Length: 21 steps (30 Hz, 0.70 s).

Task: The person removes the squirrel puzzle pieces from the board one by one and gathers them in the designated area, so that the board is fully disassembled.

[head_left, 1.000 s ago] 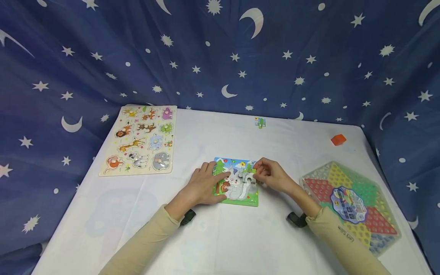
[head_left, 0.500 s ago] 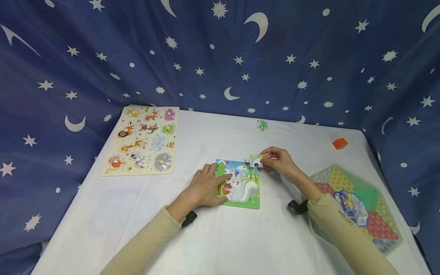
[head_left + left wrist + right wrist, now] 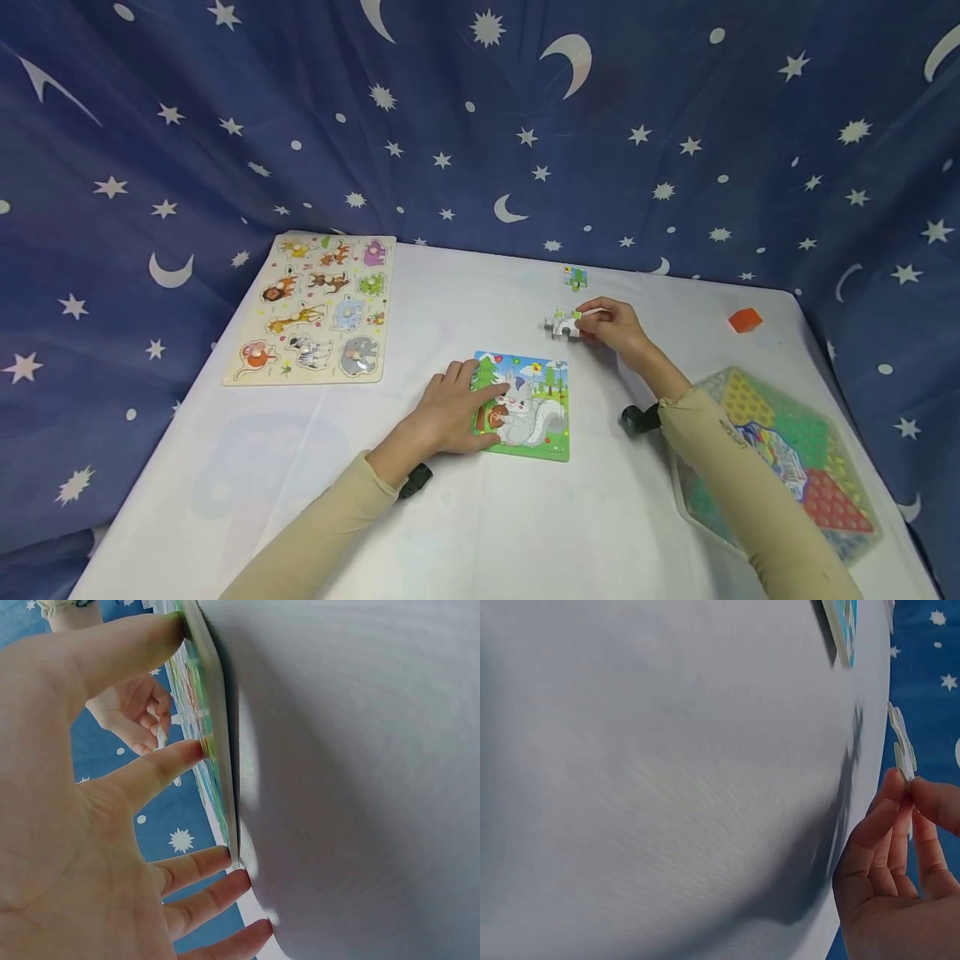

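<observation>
Table [image 3: 525,525] hosts squirrel puzzle [image 3: 531,417]

Left hand [image 3: 448,412], fingers spread, rests on the puzzle's left edge; right hand [image 3: 615,329] pinches a jigsaw piece [image 3: 561,321] above the table beyond it. The piece (probably light and stiff, knobs bendable) looks best held by its edge.

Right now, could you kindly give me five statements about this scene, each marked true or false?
1. The left hand touches the squirrel puzzle. True.
2. The right hand pinches a puzzle piece. True.
3. That puzzle piece sits inside the squirrel puzzle. False: it is held apart from it.
4. An orange block lies on the white table. True.
5. The left hand holds the orange block. False: no hand touches it.
</observation>
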### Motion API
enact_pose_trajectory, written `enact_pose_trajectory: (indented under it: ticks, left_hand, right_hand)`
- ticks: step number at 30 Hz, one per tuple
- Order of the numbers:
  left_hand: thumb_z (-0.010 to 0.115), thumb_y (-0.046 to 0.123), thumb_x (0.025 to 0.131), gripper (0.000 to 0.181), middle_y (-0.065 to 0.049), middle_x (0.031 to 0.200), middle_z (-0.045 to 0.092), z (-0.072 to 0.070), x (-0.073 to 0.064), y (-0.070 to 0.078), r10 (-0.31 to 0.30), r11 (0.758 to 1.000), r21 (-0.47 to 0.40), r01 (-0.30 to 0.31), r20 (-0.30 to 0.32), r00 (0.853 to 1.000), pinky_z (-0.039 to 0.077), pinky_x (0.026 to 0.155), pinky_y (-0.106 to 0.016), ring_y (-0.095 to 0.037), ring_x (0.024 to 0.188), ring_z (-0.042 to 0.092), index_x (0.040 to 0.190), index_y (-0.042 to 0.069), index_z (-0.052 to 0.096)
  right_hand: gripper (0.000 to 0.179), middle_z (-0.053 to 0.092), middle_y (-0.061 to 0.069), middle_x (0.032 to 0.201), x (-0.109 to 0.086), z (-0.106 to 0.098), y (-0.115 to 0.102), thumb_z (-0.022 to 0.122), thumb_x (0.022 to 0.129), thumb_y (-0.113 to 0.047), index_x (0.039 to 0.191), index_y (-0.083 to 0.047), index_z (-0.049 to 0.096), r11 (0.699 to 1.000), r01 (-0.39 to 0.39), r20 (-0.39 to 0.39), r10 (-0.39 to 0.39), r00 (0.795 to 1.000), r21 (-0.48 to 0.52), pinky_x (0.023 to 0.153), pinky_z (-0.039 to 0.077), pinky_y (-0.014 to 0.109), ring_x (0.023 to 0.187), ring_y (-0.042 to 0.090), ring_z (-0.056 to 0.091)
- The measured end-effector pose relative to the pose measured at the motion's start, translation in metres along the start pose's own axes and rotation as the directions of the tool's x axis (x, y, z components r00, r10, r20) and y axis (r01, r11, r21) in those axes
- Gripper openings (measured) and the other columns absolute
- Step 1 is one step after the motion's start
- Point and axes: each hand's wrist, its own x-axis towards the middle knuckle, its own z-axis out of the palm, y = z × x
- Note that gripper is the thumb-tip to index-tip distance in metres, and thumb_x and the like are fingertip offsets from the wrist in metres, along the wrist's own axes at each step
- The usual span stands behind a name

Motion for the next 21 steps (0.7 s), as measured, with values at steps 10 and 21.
enact_pose_trajectory:
  ticks: [10, 21]
  left_hand:
    - [0.07, 0.056, 0.083, 0.069, -0.016, 0.145, 0.031, 0.001, 0.003, 0.0, 0.001, 1.0, 0.0, -0.001, 0.006, 1.0, 0.037, 0.088, -0.043, -0.03, 0.12, 0.034, 0.145, 0.031, 0.051]
    - [0.07, 0.058, 0.083, 0.07, -0.016, 0.145, 0.031, 0.003, 0.001, -0.002, -0.002, 1.0, 0.014, 0.002, 0.002, 1.0, 0.037, 0.088, -0.042, -0.03, 0.12, 0.034, 0.145, 0.031, 0.051]
  right_hand:
    - [0.032, 0.069, -0.002, 0.083, 0.026, -0.015, 0.0, 0.066, 0.093, -0.005, 0.123, 0.004, 0.061, 1.0, -0.013, -0.055, 0.013, 0.998, 0.013, 0.069, 0.054, 0.023, 0.072, 0.008, 0.065]
    - [0.031, 0.064, -0.004, 0.076, 0.049, -0.016, 0.002, 0.068, 0.089, -0.005, 0.119, 0.0, 0.064, 0.998, -0.055, -0.127, 0.05, 0.991, -0.041, 0.062, 0.05, 0.023, 0.066, 0.008, 0.062]
